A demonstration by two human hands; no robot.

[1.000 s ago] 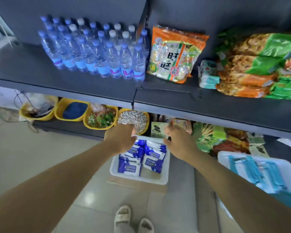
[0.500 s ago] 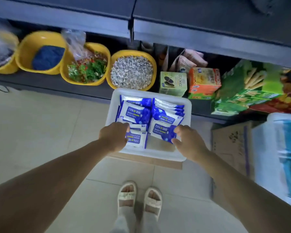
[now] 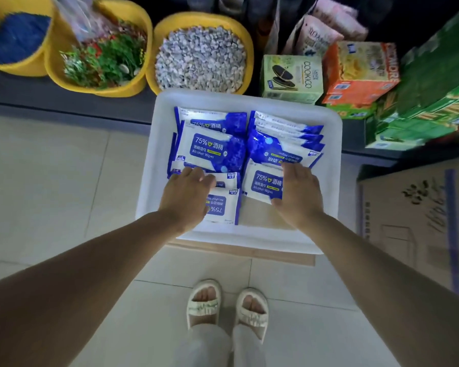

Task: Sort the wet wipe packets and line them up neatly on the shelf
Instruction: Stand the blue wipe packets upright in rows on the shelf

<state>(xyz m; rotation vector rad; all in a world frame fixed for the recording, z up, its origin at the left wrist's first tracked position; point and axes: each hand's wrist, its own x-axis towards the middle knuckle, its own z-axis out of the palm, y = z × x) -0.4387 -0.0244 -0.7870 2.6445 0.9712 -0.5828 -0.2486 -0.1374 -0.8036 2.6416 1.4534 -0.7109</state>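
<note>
A white plastic tray (image 3: 332,165) sits on a piece of cardboard on the floor, below the lowest shelf. It holds several blue and white wet wipe packets: a left pile (image 3: 212,149) and an overlapping right row (image 3: 278,144). My left hand (image 3: 186,200) rests on the near left packets (image 3: 223,205), its fingers spread over them. My right hand (image 3: 298,194) holds the near right packet (image 3: 263,184), with fingers on its far edge and thumb at its near edge.
Three yellow tubs stand on the bottom shelf: blue material (image 3: 16,35), green plants (image 3: 104,59), grey pebbles (image 3: 200,58). Right of them are a cookie box (image 3: 292,78), an orange box (image 3: 361,72) and green boxes (image 3: 421,115). A cardboard carton (image 3: 414,221) stands at right.
My view has dropped from the upper shelves to the tray on the floor. Both hands have moved down into the tray and onto the near packets.
</note>
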